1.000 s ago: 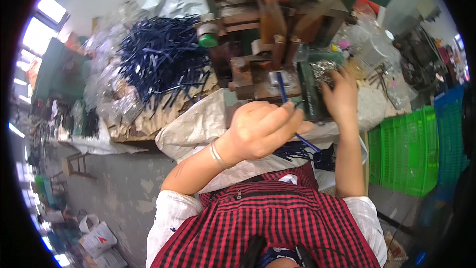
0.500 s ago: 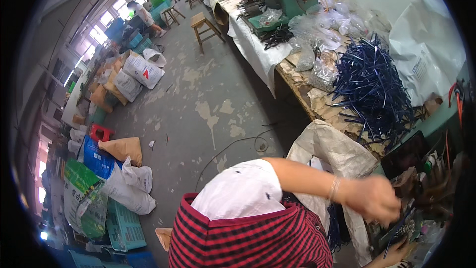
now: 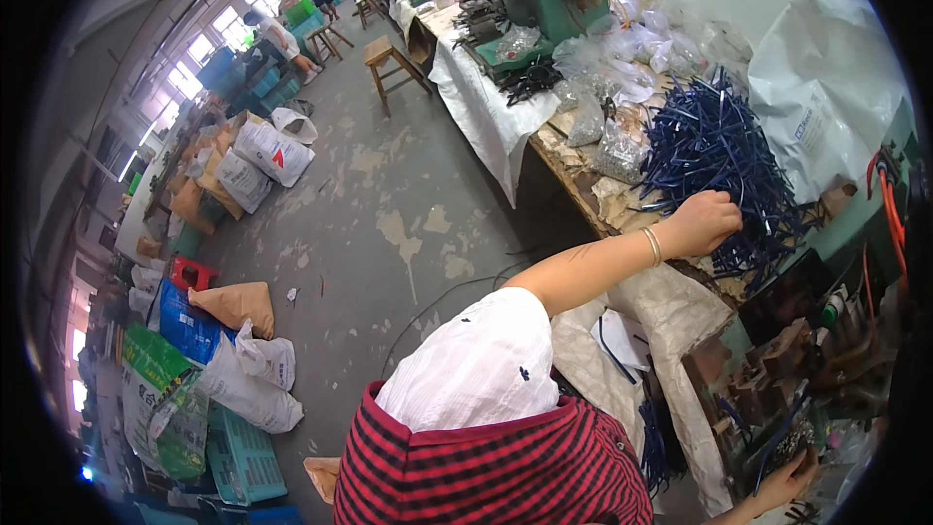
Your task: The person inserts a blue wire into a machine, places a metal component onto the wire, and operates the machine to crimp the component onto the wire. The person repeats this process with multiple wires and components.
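At the bench, left hand (image 3: pixel 708 221) is closing on tangled blue rods (image 3: pixel 714 151), risking dragging extras off; right hand (image 3: pixel 789 482) grip unclear.

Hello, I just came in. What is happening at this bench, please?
A person in a red striped apron sits at a cluttered workbench. The left hand reaches into a pile of dark blue strips; its grip is unclear. The right hand is low by the green machine, fingers partly hidden. Other people work far down the hall.
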Demonstrator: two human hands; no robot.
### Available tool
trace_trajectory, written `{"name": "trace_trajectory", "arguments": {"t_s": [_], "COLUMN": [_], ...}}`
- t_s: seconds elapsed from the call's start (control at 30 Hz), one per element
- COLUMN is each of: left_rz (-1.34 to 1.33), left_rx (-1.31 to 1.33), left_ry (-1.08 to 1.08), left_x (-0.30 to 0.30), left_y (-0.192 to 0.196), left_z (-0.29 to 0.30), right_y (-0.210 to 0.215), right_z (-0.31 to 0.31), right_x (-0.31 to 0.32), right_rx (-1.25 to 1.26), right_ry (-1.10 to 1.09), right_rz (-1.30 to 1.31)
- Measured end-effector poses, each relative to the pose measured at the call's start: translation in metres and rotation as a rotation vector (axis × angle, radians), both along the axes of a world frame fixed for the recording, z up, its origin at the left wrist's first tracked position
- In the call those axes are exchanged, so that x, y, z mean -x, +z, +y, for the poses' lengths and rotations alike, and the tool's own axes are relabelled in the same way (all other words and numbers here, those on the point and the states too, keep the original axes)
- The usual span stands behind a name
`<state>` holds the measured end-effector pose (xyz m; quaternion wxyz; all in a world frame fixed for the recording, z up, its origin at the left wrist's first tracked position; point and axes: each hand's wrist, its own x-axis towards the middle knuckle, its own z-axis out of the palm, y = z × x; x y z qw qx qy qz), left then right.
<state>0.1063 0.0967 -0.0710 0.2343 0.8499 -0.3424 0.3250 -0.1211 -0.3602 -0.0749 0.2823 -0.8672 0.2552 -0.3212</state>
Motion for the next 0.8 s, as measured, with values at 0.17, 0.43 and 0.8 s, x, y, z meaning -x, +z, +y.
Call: {"name": "trace_trajectory", "arguments": {"t_s": [0.17,0.43,0.8], "left_rz": [0.540,0.725,0.366], "left_rx": [0.713,0.927,0.951], "left_ry": [-0.016,-0.112,-0.332], "left_x": [0.042,0.071,0.119], "left_y": [0.019,0.048,0.099], "left_z": [-0.030,-0.070,-0.102], "right_y": [0.005,0.071,0.090], "right_z": [0.000,0.102,0.141], "right_x": [0.047,-0.014,-0.034], "right_rx": [0.060,-0.466,-1.043], "right_ry": [-0.080,0.272,0.505], "right_rz": [-0.014,-0.347,-0.551]}}
